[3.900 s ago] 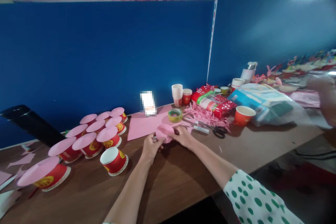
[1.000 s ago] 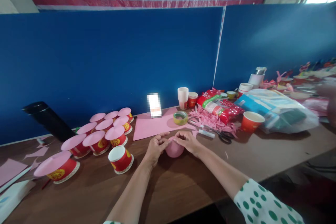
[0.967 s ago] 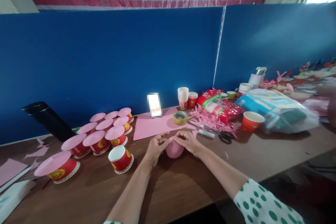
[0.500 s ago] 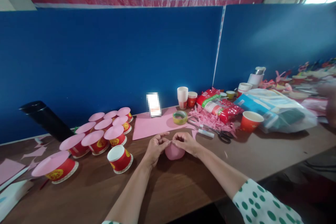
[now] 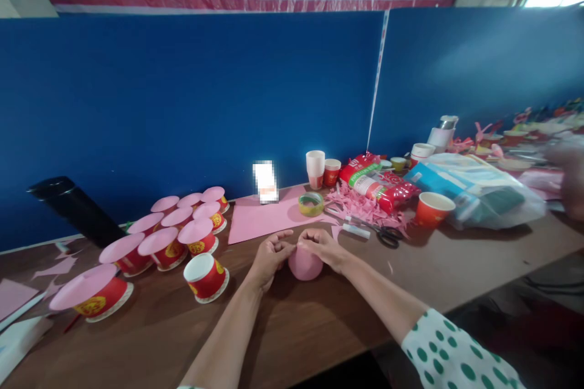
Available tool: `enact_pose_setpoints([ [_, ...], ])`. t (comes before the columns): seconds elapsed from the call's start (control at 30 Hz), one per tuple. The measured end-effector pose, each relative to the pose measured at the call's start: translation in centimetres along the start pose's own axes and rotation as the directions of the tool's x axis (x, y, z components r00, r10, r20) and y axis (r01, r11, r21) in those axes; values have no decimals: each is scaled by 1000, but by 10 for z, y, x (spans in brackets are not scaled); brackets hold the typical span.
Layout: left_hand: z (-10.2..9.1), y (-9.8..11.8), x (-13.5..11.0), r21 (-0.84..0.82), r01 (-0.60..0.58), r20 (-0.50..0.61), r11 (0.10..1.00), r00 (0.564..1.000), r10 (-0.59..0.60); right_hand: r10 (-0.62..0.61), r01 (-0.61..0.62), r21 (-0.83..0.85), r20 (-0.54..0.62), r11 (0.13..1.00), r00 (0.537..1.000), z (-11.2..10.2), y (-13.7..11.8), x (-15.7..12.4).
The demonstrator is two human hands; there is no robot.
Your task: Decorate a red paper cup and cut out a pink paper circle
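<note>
A round pink paper disc (image 5: 304, 265) stands on edge between my two hands over the brown table (image 5: 319, 328). My left hand (image 5: 270, 257) pinches its upper left rim with curled fingers. My right hand (image 5: 323, 247) grips its top right rim, fingers bent over it. Just left of my hands stands an upside-down red paper cup (image 5: 204, 276) with a bare white bottom. Behind my hands lies a flat pink paper sheet (image 5: 262, 217).
Several upside-down red cups topped with pink discs (image 5: 165, 237) crowd the left. A tape roll (image 5: 311, 203), glue stick (image 5: 356, 230), scissors (image 5: 387, 236), pink scraps, a red packet (image 5: 378, 181), an upright red cup (image 5: 430, 209) and a plastic bag (image 5: 483, 191) lie at right. A black flask (image 5: 68, 206) leans far left.
The disc has dropped from lifted between my hands to standing low near the table, and both hands came closer to me. Over the last second they barely shifted.
</note>
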State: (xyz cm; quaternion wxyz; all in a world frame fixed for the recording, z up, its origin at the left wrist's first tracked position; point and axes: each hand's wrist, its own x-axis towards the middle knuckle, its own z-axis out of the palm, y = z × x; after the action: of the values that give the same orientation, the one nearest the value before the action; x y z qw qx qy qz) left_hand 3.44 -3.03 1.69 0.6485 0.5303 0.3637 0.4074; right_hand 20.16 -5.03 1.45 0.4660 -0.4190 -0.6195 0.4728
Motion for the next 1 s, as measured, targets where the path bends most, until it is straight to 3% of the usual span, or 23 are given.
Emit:
enact_pose_setpoints([
  [0.27, -2, 0, 0, -38, 0, 17, 999, 1000, 1, -11, 11, 11, 13, 1000, 1000, 2, 1, 0],
  [0.57, -4, 0, -1, -132, 18, 18, 991, 1000, -16, 59, -59, 41, 2, 997, 998, 0, -3, -1],
  [0.87, -2, -3, -1, -60, 44, 50, 997, 998, -41, 34, -36, 74, 25, 997, 999, 1, -1, -1],
  [1.0, -3, -4, 0, -40, 49, 58, 998, 997, -47, 47, -46, 72, -18, 996, 999, 3, 0, 1],
])
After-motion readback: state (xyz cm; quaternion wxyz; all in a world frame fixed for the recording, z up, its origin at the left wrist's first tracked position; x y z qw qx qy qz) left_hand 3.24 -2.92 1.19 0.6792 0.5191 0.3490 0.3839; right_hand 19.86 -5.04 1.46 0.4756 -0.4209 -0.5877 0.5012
